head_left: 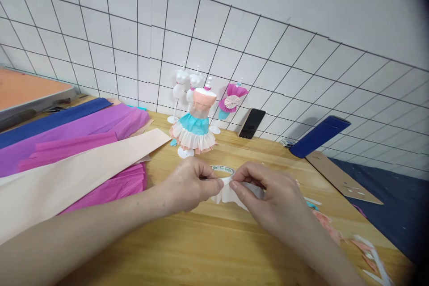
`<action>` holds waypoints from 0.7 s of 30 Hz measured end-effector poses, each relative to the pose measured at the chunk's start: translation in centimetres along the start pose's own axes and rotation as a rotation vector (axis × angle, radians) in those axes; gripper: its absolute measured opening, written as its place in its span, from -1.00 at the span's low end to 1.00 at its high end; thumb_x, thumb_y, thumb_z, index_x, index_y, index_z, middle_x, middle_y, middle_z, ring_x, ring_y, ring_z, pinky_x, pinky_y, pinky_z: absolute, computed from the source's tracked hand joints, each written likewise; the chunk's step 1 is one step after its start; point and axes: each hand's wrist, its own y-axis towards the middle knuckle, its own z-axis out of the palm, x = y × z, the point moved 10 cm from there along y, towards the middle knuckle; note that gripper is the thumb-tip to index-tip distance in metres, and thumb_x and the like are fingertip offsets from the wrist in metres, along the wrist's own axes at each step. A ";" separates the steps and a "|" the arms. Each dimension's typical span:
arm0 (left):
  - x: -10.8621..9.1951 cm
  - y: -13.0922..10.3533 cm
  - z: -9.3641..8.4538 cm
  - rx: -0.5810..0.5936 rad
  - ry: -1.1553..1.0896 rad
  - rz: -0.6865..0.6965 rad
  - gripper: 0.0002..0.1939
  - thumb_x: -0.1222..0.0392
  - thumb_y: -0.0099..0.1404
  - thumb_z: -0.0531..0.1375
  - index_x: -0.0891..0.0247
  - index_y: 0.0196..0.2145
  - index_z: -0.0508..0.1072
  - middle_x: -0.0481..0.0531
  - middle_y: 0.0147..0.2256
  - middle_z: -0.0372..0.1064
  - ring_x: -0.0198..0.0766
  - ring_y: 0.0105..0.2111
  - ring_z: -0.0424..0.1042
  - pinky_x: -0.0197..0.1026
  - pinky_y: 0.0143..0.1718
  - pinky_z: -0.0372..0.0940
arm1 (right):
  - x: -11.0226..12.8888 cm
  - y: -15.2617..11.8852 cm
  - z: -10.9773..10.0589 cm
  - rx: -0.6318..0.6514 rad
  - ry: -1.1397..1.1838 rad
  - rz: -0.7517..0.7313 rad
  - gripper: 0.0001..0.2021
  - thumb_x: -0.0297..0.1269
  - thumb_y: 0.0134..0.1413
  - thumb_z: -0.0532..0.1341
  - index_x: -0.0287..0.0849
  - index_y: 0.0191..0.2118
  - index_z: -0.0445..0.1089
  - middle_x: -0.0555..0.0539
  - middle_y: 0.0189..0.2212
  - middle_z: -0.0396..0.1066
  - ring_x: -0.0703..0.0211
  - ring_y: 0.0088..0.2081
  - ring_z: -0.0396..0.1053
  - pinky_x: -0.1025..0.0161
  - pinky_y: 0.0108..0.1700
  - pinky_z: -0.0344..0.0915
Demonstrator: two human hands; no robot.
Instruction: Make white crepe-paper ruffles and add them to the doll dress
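A: Largest first. What's around your fingers?

B: Wooden tabletop (161,250), below your fingers and out to both sides. Cream paper sheet (100,165) lies left of your left fingertips, over magenta and purple layers. Beyond your fingertips, slightly left: a dress form (197,120) in a peach, turquoise and white dress.

A: Your hands next?

B: Right hand (278,194): thumb and forefinger drawn nearly together, tips on the upper edge of the pale strip; remaining fingers loosely bent. Left hand (189,185): thumb and forefinger pressed together on the same edge, other fingers curled under. Only a small gap separates your two pairs of tips.

A: And the pale strip (219,197) itself?

B: Thin, gathered into soft folds. Its upper edge runs between your two pinches; the folds hang just below your tips, and one length spreads right, partly hidden by your right thumb.

A: Smallest item?

B: Tape ring (225,168), lettering inside its band. It sits just beyond your fingertips, between both hands, its near rim close against your left forefinger. Whether the strip is stuck to it, I can't tell.
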 end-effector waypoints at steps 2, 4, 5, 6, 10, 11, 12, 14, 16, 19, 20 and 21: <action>0.0 0.0 -0.1 -0.014 0.012 -0.002 -0.68 0.10 0.12 0.13 0.24 -0.69 0.19 -0.25 -0.84 -0.09 -0.50 -0.85 -0.05 -0.41 -0.85 -0.17 | 0.1 -0.1 0.0 -0.016 -0.005 -0.012 -0.87 -0.32 0.04 0.14 -0.11 -0.50 0.28 0.12 -0.67 0.28 0.31 -0.63 0.17 0.33 -0.56 0.08; 0.1 0.0 -0.1 -0.018 0.023 -0.009 -0.68 0.09 0.13 0.13 0.24 -0.68 0.19 -0.25 -0.83 -0.10 -0.49 -0.84 -0.05 -0.41 -0.84 -0.17 | 0.3 -0.2 0.1 -0.018 0.001 -0.019 -0.88 -0.33 0.04 0.14 -0.12 -0.50 0.28 0.11 -0.66 0.29 0.31 -0.61 0.19 0.33 -0.54 0.09; 0.1 0.0 -0.1 -0.019 0.025 -0.011 -0.68 0.08 0.13 0.14 0.24 -0.68 0.19 -0.25 -0.83 -0.11 -0.49 -0.84 -0.05 -0.41 -0.84 -0.16 | 0.4 -0.2 0.1 -0.013 0.005 -0.021 -0.88 -0.33 0.04 0.14 -0.12 -0.50 0.28 0.11 -0.65 0.29 0.30 -0.61 0.20 0.33 -0.54 0.10; 0.2 0.0 -0.1 -0.019 0.023 -0.012 -0.68 0.07 0.13 0.14 0.23 -0.67 0.18 -0.25 -0.82 -0.11 -0.49 -0.84 -0.05 -0.41 -0.84 -0.16 | 0.6 -0.2 0.3 -0.004 0.010 -0.025 -0.88 -0.34 0.05 0.14 -0.12 -0.49 0.27 0.11 -0.65 0.28 0.30 -0.60 0.20 0.33 -0.54 0.10; 0.2 0.0 -0.3 -0.037 0.029 -0.007 -0.67 0.07 0.12 0.15 0.24 -0.67 0.18 -0.24 -0.80 -0.10 -0.50 -0.82 -0.06 -0.40 -0.83 -0.16 | 1.2 -0.3 0.7 0.054 0.054 -0.028 -0.85 -0.37 0.07 0.11 -0.12 -0.51 0.25 0.11 -0.67 0.24 0.32 -0.63 0.14 0.35 -0.57 0.08; 0.1 0.0 -0.3 -0.041 0.032 -0.002 -0.68 0.06 0.12 0.15 0.24 -0.67 0.19 -0.24 -0.80 -0.09 -0.50 -0.82 -0.06 -0.40 -0.83 -0.16 | 1.2 -0.4 0.6 0.057 0.064 -0.022 -0.84 -0.37 0.07 0.11 -0.12 -0.51 0.25 0.11 -0.67 0.24 0.32 -0.63 0.14 0.35 -0.57 0.08; 0.0 0.0 -0.4 -0.043 0.033 0.007 -0.68 0.06 0.13 0.15 0.24 -0.66 0.19 -0.24 -0.80 -0.08 -0.50 -0.82 -0.05 -0.40 -0.83 -0.16 | 1.1 -0.4 0.5 0.052 0.067 -0.011 -0.85 -0.36 0.07 0.11 -0.12 -0.51 0.26 0.11 -0.67 0.25 0.32 -0.63 0.15 0.35 -0.58 0.09; -0.1 0.0 -0.4 -0.043 0.031 0.019 -0.68 0.07 0.13 0.15 0.24 -0.67 0.19 -0.24 -0.81 -0.08 -0.49 -0.83 -0.04 -0.40 -0.83 -0.16 | 0.8 -0.4 0.2 0.038 0.054 0.009 -0.89 -0.34 0.05 0.13 -0.11 -0.48 0.28 0.10 -0.65 0.28 0.31 -0.62 0.18 0.35 -0.57 0.11; -0.2 0.0 -0.4 -0.048 0.033 0.021 -0.67 0.09 0.13 0.14 0.23 -0.68 0.15 -0.24 -0.81 -0.09 -0.49 -0.83 -0.04 -0.39 -0.83 -0.17 | 0.5 -0.4 0.1 0.036 0.026 0.025 -0.92 -0.33 0.04 0.15 -0.11 -0.46 0.30 0.10 -0.66 0.28 0.30 -0.63 0.19 0.34 -0.58 0.11; -0.1 0.0 -0.4 -0.050 0.040 0.019 -0.68 0.13 0.12 0.12 0.22 -0.69 0.12 -0.25 -0.82 -0.12 -0.49 -0.83 -0.05 -0.39 -0.82 -0.17 | 0.5 -0.3 0.0 0.028 -0.025 0.010 -0.89 -0.35 0.03 0.14 -0.11 -0.49 0.29 0.11 -0.68 0.25 0.30 -0.65 0.16 0.34 -0.59 0.07; -0.2 0.0 -0.4 -0.048 0.043 0.021 -0.67 0.13 0.13 0.12 0.22 -0.69 0.11 -0.25 -0.81 -0.13 -0.49 -0.83 -0.05 -0.39 -0.82 -0.17 | 0.6 -0.3 0.0 0.021 -0.039 -0.001 -0.88 -0.36 0.03 0.13 -0.11 -0.51 0.28 0.11 -0.69 0.24 0.30 -0.65 0.15 0.33 -0.59 0.05; -0.2 0.0 -0.4 -0.047 0.045 0.024 -0.68 0.13 0.13 0.11 0.22 -0.69 0.11 -0.25 -0.81 -0.13 -0.49 -0.82 -0.06 -0.39 -0.82 -0.18 | 0.8 -0.3 0.0 0.018 -0.046 -0.014 -0.86 -0.37 0.03 0.13 -0.12 -0.52 0.27 0.11 -0.69 0.24 0.30 -0.64 0.14 0.33 -0.58 0.04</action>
